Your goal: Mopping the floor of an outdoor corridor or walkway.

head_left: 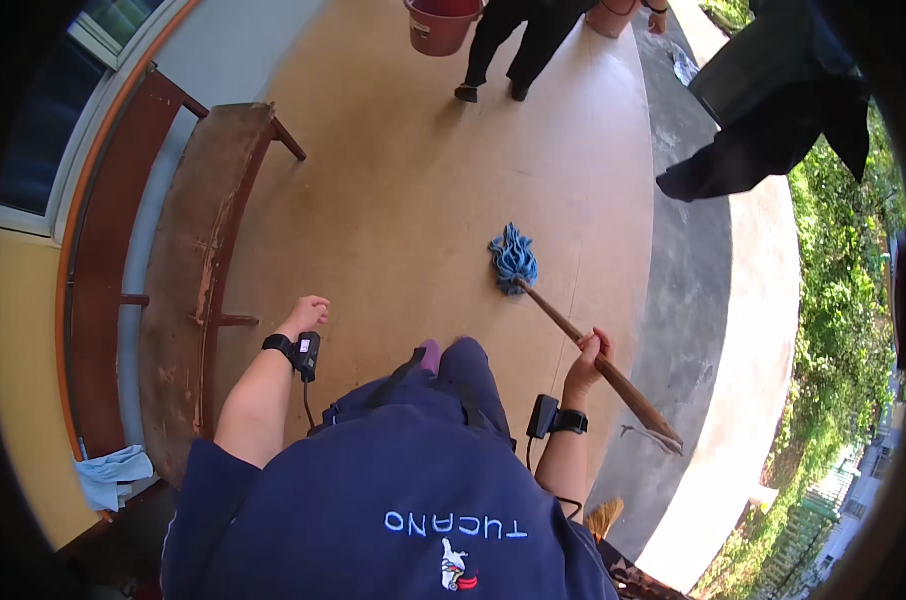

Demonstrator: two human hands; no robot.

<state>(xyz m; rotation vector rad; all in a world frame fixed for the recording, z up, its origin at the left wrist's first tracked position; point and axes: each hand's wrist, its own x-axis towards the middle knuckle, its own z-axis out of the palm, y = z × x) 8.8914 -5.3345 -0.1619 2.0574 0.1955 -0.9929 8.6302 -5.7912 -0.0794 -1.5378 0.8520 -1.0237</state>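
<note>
My right hand (585, 368) is wrapped around the wooden handle of a mop (563, 322). The handle slants from lower right up to the blue mop head (514, 262), whose strands lie bunched on the floor in front of me. A pale cord loop hangs near the handle's top end. My left hand (311, 313) is held out over the floor to the left, fingers curled in, with nothing seen in it. Each wrist wears a black strap with a small device.
A worn wooden bench (188, 230) runs along the left wall, with a light blue cloth (115, 474) at its near end. Ahead, a person in dark trousers (533, 40) walks between a red bucket (441, 25) and another reddish bucket (610, 18). Dark fabric (773, 110) hangs at upper right.
</note>
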